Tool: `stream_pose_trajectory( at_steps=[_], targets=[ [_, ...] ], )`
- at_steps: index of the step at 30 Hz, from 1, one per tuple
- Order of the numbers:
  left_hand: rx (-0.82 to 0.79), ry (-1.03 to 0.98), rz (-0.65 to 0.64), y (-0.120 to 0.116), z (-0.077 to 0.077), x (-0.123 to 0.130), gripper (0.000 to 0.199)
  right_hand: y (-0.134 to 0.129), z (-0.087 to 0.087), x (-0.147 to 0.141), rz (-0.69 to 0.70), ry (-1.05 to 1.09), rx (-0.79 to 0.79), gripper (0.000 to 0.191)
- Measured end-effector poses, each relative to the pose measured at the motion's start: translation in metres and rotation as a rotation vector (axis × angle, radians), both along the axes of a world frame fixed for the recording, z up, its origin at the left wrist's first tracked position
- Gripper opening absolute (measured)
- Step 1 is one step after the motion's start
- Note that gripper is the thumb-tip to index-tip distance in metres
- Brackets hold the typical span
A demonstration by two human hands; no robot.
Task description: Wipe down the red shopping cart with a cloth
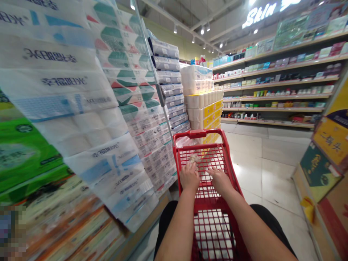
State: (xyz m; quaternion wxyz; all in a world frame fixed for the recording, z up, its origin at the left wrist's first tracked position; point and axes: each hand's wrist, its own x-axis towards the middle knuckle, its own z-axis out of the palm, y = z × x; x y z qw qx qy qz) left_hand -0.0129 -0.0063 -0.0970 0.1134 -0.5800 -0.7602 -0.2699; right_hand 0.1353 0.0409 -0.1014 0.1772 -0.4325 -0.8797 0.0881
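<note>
Over the red shopping cart (199, 133), your left hand (189, 177) and right hand (219, 180) lie open, neither grip clamped; a crumpled pale wad (194, 158) sits by the left fingers; toilet-roll packs (81, 123) stand stacked to the left.

Cart (208, 156): red plastic, glossy, moulded mesh w/ smooth handle (195, 133). Toilet-paper packs (89, 145): thin shiny plastic film, creased in places. Pole (155, 72): polished metal, smooth. Floor tiles (266, 174): pale, glossy, smooth. Display box (319, 170) on rt: printed cardboard, fairly matt. Shelves (272, 108): pale, material can't tell.
</note>
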Motion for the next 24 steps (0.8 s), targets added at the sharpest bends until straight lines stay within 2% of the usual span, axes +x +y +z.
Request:
stream_pose_trajectory(
  at_steps=[2, 6, 7, 8, 11, 12, 13, 16, 17, 18, 22, 24],
  targets=[
    [0.032, -0.006, 0.017, 0.001, -0.001, 0.000, 0.042, -0.001, 0.001, 0.000, -0.007, 0.006, 0.000, 0.066],
    [-0.074, 0.067, -0.302, 0.004, -0.007, 0.006, 0.047, -0.001, 0.001, 0.000, 0.026, 0.011, 0.024, 0.064],
    [-0.094, 0.075, -0.320, 0.005, -0.008, 0.006, 0.047, -0.001, 0.001, 0.000, 0.031, 0.011, 0.026, 0.064],
    [-0.097, 0.071, -0.280, 0.006, -0.009, 0.006, 0.047, -0.001, 0.001, 0.000, 0.030, 0.011, 0.023, 0.065],
    [-0.045, 0.019, -0.020, 0.009, -0.011, 0.002, 0.045, 0.000, 0.001, 0.001, 0.011, 0.008, 0.007, 0.069],
    [-0.032, 0.011, 0.014, 0.010, -0.013, 0.000, 0.045, 0.000, 0.000, 0.001, 0.008, 0.010, 0.006, 0.069],
    [-0.028, 0.015, -0.004, 0.011, -0.014, 0.000, 0.045, 0.000, 0.000, 0.001, 0.008, 0.013, 0.007, 0.068],
    [-0.066, 0.080, -0.228, 0.011, -0.018, 0.000, 0.045, 0.000, 0.000, 0.001, 0.016, 0.025, 0.013, 0.064],
    [-0.075, 0.094, -0.262, 0.011, -0.018, 0.001, 0.044, 0.000, -0.001, 0.001, 0.017, 0.027, 0.014, 0.064],
    [-0.073, 0.097, -0.245, 0.010, -0.018, 0.001, 0.043, 0.001, -0.002, 0.001, 0.016, 0.029, 0.012, 0.065],
    [-0.009, 0.044, 0.030, 0.011, -0.015, -0.001, 0.044, 0.003, -0.005, 0.000, 0.005, 0.039, 0.002, 0.069],
    [-0.025, 0.046, -0.023, 0.011, -0.016, 0.000, 0.045, 0.003, -0.005, 0.000, 0.006, 0.043, -0.009, 0.068]
  ],
)
